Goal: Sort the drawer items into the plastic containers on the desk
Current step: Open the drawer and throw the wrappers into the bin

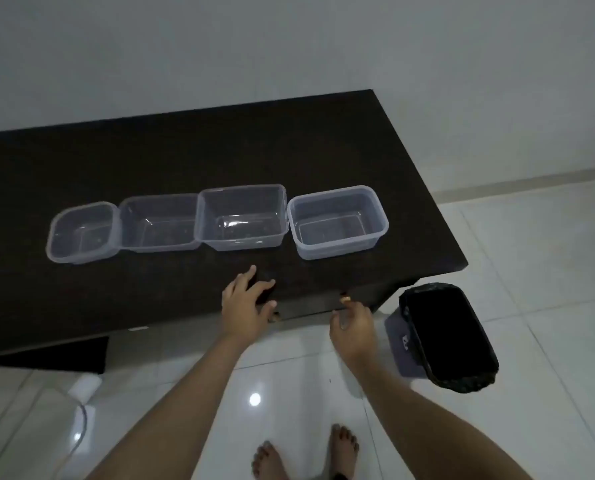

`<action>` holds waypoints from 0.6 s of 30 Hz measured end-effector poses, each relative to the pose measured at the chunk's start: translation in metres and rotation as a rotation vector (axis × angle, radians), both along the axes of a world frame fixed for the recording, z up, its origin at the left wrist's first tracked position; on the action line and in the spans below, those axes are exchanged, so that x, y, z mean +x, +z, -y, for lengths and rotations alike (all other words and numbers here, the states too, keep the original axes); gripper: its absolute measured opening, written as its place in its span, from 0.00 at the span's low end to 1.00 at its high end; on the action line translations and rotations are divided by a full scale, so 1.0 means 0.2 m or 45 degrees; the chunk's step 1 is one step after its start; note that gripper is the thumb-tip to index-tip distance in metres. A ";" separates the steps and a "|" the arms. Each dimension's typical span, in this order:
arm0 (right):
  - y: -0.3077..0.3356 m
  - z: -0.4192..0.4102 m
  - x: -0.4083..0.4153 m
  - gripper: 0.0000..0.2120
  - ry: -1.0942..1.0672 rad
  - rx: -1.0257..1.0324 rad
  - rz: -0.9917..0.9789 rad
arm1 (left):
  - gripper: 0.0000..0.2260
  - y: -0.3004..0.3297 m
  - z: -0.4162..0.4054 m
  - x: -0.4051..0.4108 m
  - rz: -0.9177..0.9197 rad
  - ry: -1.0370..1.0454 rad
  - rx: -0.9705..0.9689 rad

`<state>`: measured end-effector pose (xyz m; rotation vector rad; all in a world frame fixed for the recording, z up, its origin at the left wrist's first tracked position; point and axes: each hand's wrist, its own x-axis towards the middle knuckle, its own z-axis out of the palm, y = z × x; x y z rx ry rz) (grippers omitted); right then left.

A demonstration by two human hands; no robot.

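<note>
Left hand, fingers spread, rests flat on the desk's near edge. Right hand pinches the gold drawer knob below. Four clear containers line the desktop beyond.

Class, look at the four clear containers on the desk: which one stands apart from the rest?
The rightmost container: a gap of bare desk separates it from the other three, which sit touching or overlapping.

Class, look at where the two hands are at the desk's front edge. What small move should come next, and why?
Probably pull the drawer out. The right hand has its fingers at the gold knob on the drawer front, the left hand rests on the desk edge, and all four plastic containers look empty.
</note>
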<state>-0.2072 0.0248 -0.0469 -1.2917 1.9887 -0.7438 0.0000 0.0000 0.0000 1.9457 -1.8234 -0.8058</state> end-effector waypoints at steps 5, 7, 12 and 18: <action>-0.13 0.05 0.04 0.10 -0.248 -0.173 0.106 | 0.17 -0.05 -0.01 0.01 -0.048 0.108 -0.100; -0.15 0.08 0.05 0.08 -0.327 -0.226 0.208 | 0.18 -0.05 -0.01 0.00 -0.030 0.105 -0.108; -0.16 0.17 0.06 0.09 -0.445 -0.237 0.354 | 0.19 -0.06 0.00 0.00 0.021 0.080 -0.073; -0.21 0.20 0.02 0.14 -0.506 -0.237 0.437 | 0.19 -0.07 0.00 0.00 0.050 0.105 -0.113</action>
